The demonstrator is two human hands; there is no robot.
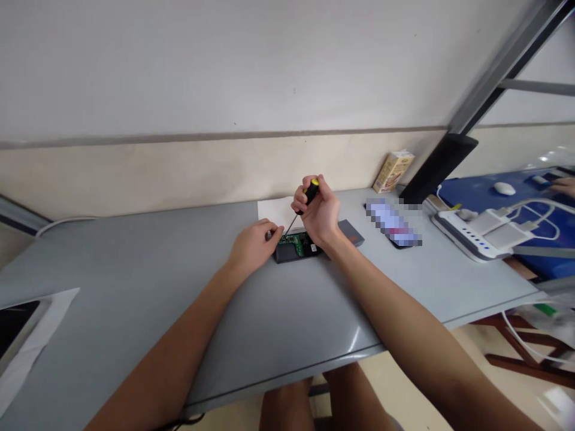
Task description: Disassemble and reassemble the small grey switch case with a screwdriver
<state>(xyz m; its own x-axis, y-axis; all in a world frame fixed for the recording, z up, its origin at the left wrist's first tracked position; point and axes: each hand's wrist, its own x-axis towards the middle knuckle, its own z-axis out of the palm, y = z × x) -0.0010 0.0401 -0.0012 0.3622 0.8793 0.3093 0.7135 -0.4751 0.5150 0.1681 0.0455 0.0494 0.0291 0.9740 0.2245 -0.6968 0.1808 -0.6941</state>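
My right hand is closed around a screwdriver with a black and yellow handle, its thin shaft slanting down to the left. The tip meets a green circuit board lying in a dark open casing on the grey table. My left hand rests at the left end of the casing, fingers curled and pinching its edge. A dark grey lid-like piece lies just right of my right wrist.
A white sheet of paper lies behind the casing. A phone, a small carton and a white power strip with plugs sit at the right. A dark device on white paper is at the left edge. Another person's hand shows far right.
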